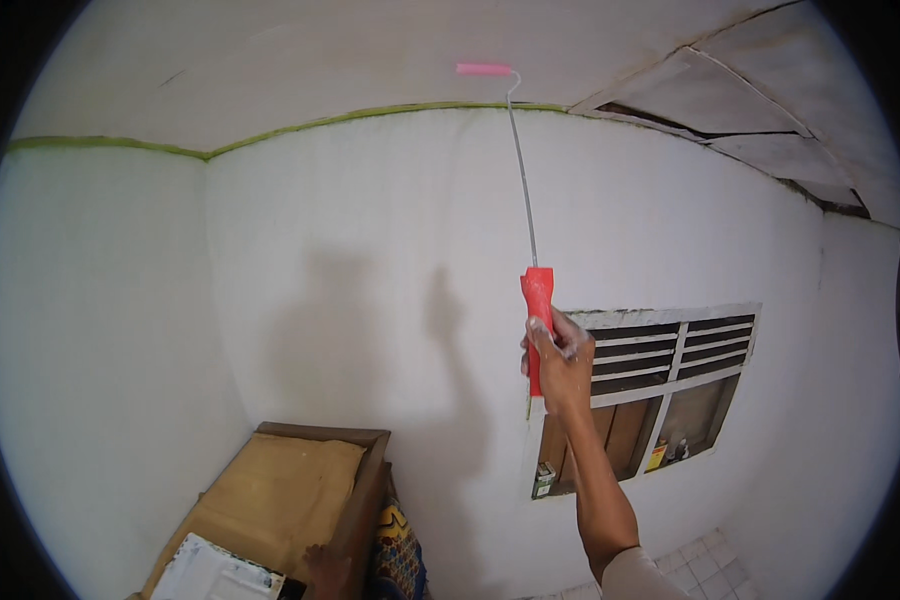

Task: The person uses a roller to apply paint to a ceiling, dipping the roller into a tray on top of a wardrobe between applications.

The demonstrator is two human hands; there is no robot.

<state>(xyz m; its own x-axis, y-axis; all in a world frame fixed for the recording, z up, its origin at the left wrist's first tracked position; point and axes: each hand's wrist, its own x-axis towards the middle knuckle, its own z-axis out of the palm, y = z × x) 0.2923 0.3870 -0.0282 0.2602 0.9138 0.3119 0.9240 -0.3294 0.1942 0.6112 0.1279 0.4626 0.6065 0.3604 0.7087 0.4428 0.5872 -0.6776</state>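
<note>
From my end, the closest stuff is down at the bottom edge: a white paint tray (210,575) lying on a brown sheet (280,475) over a wooden cabinet (368,485). The left hand (327,572) is just beside the tray, by the cabinet edge. It's dark and cut off down there, so I honestly can't tell whether it's gripping anything. Patterned cloth (398,550) bunches up next to the cabinet.

My right hand (562,350), with white smears on it, is raised and wrapped firmly around the red handle of a small paint roller (537,288). The thin rod runs up from there to a pink sleeve (484,70), which I see against the ceiling (320,55) just above the green strip (370,112); can't say if it's touching. Behind the hand there's a slatted window (620,430) in the white wall (370,190).
</note>
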